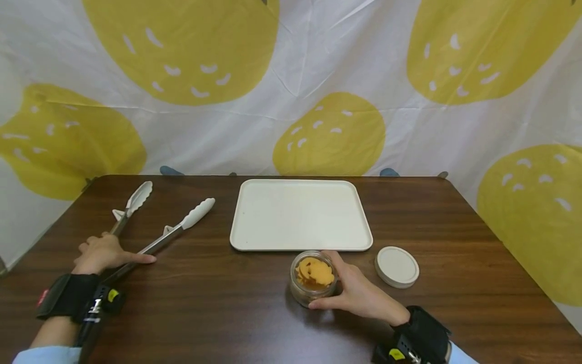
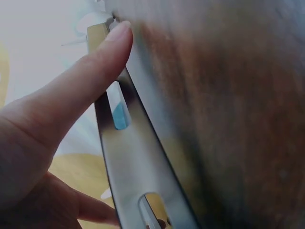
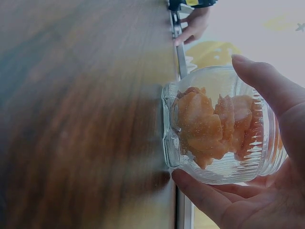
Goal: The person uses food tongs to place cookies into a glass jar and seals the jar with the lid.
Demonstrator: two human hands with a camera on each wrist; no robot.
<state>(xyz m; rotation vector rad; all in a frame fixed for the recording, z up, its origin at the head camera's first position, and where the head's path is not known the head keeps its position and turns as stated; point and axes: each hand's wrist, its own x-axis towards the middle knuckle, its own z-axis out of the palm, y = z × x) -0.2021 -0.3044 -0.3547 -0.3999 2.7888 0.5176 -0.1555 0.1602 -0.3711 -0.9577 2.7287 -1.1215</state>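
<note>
My left hand [image 1: 106, 254] lies on the hinge end of metal tongs [image 1: 159, 241] with white tips, spread in a V on the dark wooden table [image 1: 218, 313]. In the left wrist view my thumb [image 2: 86, 81] stretches along one steel arm of the tongs [image 2: 128, 157] and another finger curls beneath it. My right hand [image 1: 338, 283] grips a small open glass jar [image 1: 313, 277] of orange pieces, standing upright on the table just in front of the tray. The right wrist view shows the ribbed jar [image 3: 219, 133] cupped between thumb and fingers [image 3: 267, 86].
A white rectangular tray [image 1: 300, 215] sits at the table's middle, behind the jar. A round white lid [image 1: 397, 266] lies flat to the jar's right. A white cloth with yellow shapes [image 1: 318, 76] hangs behind the table.
</note>
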